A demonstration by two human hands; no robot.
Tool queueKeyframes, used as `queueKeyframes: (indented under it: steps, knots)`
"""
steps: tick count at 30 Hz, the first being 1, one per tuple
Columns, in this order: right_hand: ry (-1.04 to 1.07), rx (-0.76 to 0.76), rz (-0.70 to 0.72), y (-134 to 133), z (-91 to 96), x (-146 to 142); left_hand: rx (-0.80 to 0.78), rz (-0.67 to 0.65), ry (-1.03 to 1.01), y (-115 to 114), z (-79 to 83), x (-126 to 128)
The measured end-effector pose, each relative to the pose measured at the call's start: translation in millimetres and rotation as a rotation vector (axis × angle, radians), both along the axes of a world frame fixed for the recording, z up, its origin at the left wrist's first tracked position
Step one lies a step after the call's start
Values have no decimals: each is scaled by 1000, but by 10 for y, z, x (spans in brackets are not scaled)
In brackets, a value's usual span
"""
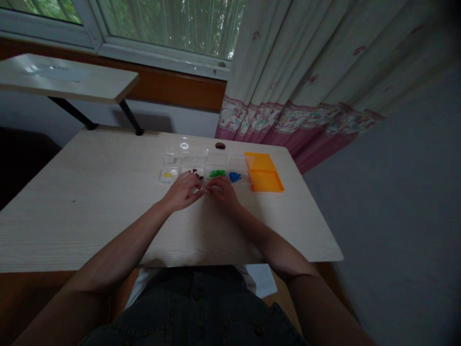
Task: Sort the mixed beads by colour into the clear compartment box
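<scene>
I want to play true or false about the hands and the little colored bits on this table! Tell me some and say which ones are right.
1. The orange lid lies right of the clear box. True.
2. The blue pieces sit beside the green pieces. True.
3. The yellow pieces are closest to the orange lid. False: they are at the box's far left end, and the blue pieces are closest.
4. The left hand lifts a cup. False: it is low on the table by the box, and there is no cup.
5. The hands are far apart. False: the right hand meets the left at the fingertips.
</scene>
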State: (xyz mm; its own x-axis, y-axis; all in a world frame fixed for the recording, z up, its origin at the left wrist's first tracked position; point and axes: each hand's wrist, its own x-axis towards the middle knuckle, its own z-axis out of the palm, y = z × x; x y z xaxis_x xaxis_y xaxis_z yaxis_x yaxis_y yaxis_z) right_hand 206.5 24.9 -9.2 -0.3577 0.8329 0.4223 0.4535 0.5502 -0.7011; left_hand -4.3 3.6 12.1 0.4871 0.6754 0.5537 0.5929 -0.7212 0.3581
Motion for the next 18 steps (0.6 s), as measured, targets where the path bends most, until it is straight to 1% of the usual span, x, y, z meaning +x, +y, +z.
queueKeyframes:
  steps: [2, 6, 11, 18]
  knots:
    - [35, -21, 28, -5, 7, -12, 12, -15, 15, -12, -15, 36]
    - [46, -71, 108, -31, 58, -30, 35, -9, 26, 8, -39, 22]
    - [121, -110, 213, -72, 139, -38, 44, -21, 45, 6, -21, 19]
    - [166, -211, 271, -113, 169, -29, 88, -22, 51, -10, -9, 9]
